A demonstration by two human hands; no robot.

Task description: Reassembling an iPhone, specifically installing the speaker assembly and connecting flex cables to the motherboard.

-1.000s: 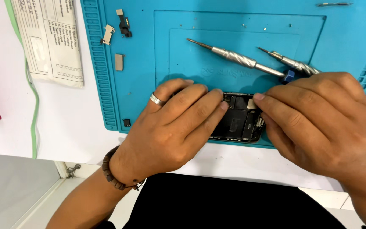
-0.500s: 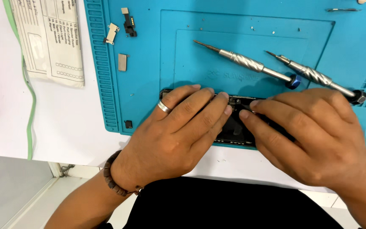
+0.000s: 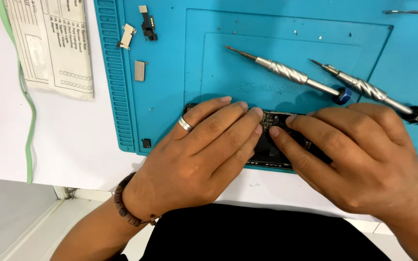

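Opened phone (image 3: 272, 147) at near edge of blue mat (image 3: 170, 87), mostly covered. Left hand (image 3: 204, 154) flat on it, fingers extended, no closed grip. Right hand (image 3: 359, 159) fingertips press exposed internals. Two screwdrivers (image 3: 286, 72) beyond on mat, untouched.

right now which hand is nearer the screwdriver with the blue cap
Right. The right hand lies just below the blue-capped screwdriver, knuckles near its cap; the left hand rests farther left on the opened phone.
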